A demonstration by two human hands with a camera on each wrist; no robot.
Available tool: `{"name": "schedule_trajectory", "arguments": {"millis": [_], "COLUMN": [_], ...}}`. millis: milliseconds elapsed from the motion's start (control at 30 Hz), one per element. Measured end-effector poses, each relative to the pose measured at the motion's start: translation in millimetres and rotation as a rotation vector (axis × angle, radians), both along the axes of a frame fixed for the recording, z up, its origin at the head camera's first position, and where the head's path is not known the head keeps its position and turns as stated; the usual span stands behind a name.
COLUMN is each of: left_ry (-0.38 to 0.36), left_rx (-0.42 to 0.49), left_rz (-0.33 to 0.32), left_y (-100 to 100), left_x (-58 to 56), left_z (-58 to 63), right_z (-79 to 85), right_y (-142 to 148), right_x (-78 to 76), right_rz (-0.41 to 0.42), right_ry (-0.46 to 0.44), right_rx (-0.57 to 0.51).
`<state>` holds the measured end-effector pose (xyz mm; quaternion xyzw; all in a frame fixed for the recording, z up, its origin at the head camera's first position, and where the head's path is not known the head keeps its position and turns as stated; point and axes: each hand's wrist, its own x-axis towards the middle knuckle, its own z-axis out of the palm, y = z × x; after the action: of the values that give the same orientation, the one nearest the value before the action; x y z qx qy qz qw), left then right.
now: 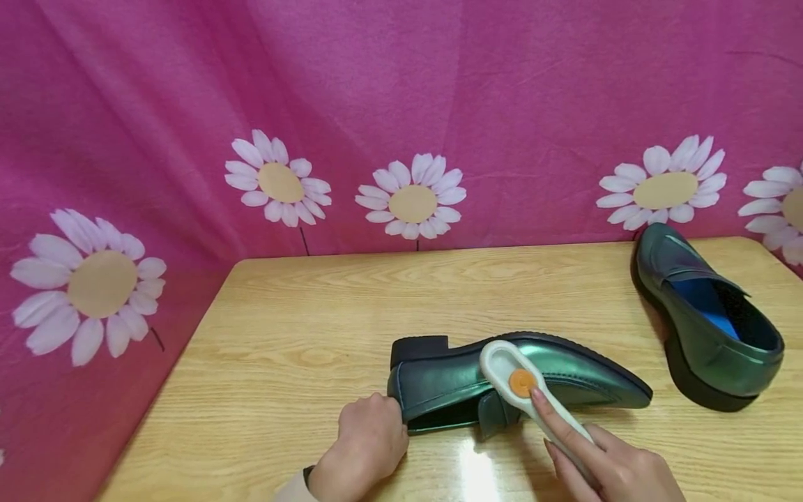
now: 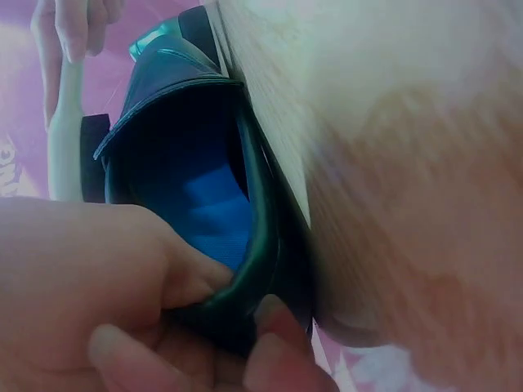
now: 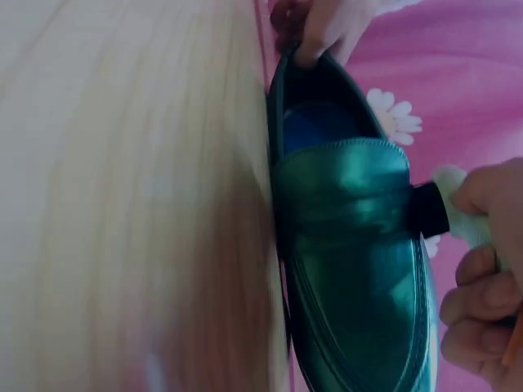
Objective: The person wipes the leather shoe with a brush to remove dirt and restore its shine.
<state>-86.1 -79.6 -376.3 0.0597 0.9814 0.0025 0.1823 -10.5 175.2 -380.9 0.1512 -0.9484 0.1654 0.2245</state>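
Observation:
A dark green loafer [image 1: 439,383] lies on its side on the table, sole facing away and toe to the right. My left hand [image 1: 370,439] grips it by the heel rim, thumb inside the opening, as the left wrist view shows. The blue insole [image 2: 204,196] is visible in there. In my right hand [image 1: 617,460] is a white-handled brush [image 1: 502,362], the index finger stretched along it to an orange button [image 1: 522,383]. The brush's black head [image 3: 429,211] meets the upper side of the loafer near its strap; in the head view the handle hides that head.
A matching loafer [image 1: 696,341] stands upright on its sole at the right of the wooden table [image 1: 282,335], toe toward the back. Behind and to the left hangs a pink cloth [image 1: 376,84] printed with large white daisies.

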Motion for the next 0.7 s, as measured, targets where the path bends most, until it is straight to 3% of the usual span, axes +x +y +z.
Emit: {"name": "schedule_trajectory", "arguments": {"millis": [167,367,433,600,700], "left_ry": [0.023,0.010,0.008,0.018,0.013], "left_rx": [0.025,0.033,0.036,0.037,0.028], "left_rz": [-0.030,-0.037,-0.037,-0.041,-0.036], "left_y": [-1,-1,-1,-3,-4], "left_x": [0.2,-1.0,-0.7,0.1,0.4], "left_z": [0.3,1.5,1.4,0.7,0.7], "right_z": [2.0,2.7,1.9,4.1,5.8], "right_y": [-3,-2,-3,-8,-7], "right_x": [2.0,-7.5,-8.0,-2.7,-2.6], "right_rz": [-0.005,-0.115,-0.102,0.008,0.066], "right_ry": [-0.034,0.084,0.096,-0.026,-0.033], "right_rx": [0.050,0.024,0.014,0.026,0.046]}}
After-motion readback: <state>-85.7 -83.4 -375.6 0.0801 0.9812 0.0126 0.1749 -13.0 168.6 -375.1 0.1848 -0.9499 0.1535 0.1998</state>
